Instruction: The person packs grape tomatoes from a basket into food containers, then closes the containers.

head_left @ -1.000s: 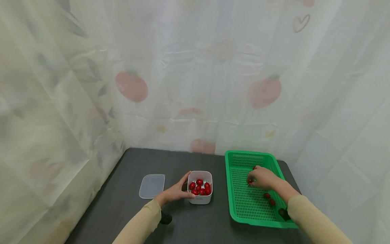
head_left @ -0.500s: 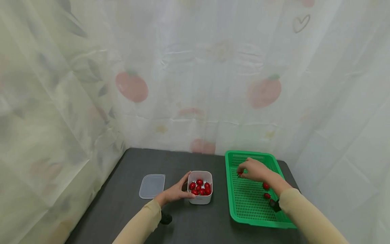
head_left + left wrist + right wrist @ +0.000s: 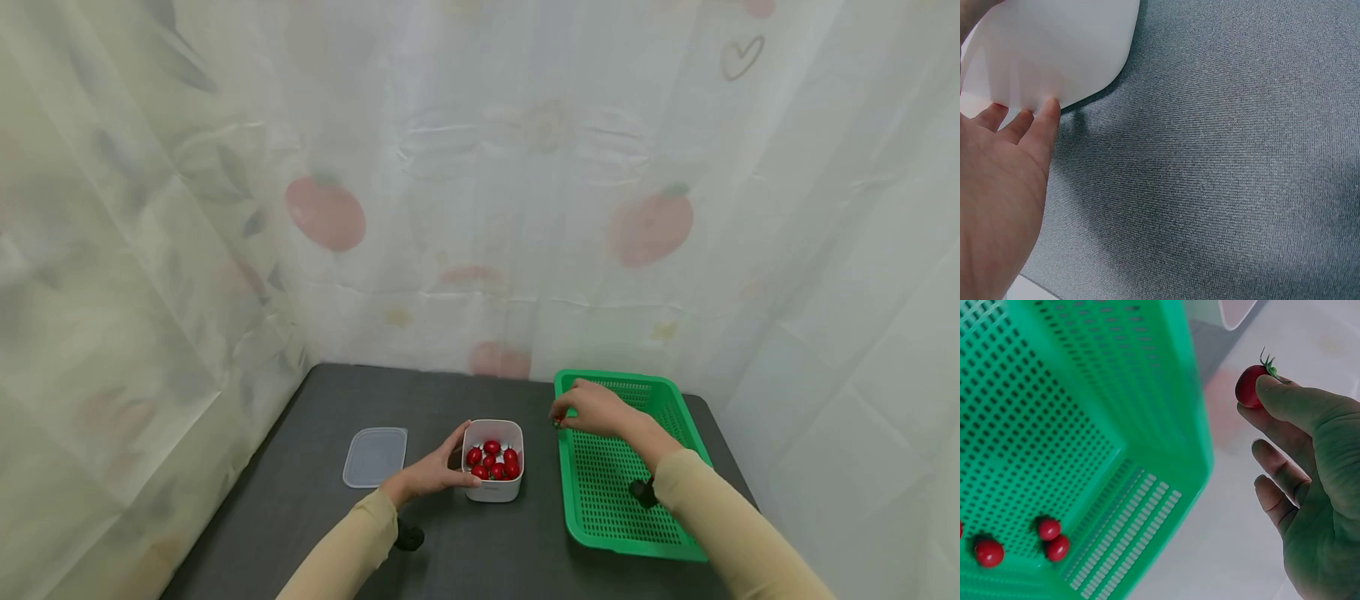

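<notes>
My left hand (image 3: pixel 431 472) grips the left side of a square white container (image 3: pixel 495 493), thumb at the front corner and fingers farther back. In the left wrist view its fingertips touch the container's pale wall (image 3: pixel 1072 50). Several red cherry tomatoes (image 3: pixel 491 447) lie inside. My right hand (image 3: pixel 596 408) pinches one cherry tomato (image 3: pixel 1249 387), its green stem showing, between thumb and forefinger. That hand hovers over the left rim of a green perforated basket (image 3: pixel 567 483). The right wrist view shows more cherry tomatoes (image 3: pixel 989 553) on the basket floor.
A translucent square lid (image 3: pixel 375 457) lies flat on the dark table (image 3: pixel 337 400), left of the container. A printed curtain (image 3: pixel 465 208) surrounds the table at the back and sides. Bare tabletop separates container and basket.
My right hand has moved left across the basket to its left rim, carrying a cherry tomato. The left hand and the container stay in place.
</notes>
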`<control>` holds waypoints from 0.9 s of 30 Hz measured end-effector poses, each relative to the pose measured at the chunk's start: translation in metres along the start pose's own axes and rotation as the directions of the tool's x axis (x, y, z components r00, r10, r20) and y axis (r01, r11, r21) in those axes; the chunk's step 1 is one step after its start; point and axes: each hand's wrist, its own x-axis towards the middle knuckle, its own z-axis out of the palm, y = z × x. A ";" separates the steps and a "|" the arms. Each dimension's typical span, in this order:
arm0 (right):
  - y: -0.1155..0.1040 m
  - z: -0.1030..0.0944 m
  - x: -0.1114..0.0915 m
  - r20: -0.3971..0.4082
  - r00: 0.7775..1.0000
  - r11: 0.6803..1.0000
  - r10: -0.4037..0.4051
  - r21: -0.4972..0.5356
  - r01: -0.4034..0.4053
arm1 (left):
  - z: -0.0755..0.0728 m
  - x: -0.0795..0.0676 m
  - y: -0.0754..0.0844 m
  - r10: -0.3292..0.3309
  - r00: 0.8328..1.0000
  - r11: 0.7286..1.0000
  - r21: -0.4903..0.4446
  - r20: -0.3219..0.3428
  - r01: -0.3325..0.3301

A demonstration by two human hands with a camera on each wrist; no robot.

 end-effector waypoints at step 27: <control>-0.040 0.032 0.066 0.030 0.996 0.995 -0.078 -0.061 0.080 | -0.001 0.001 -0.001 0.002 1.000 0.999 -0.035 0.011 -0.002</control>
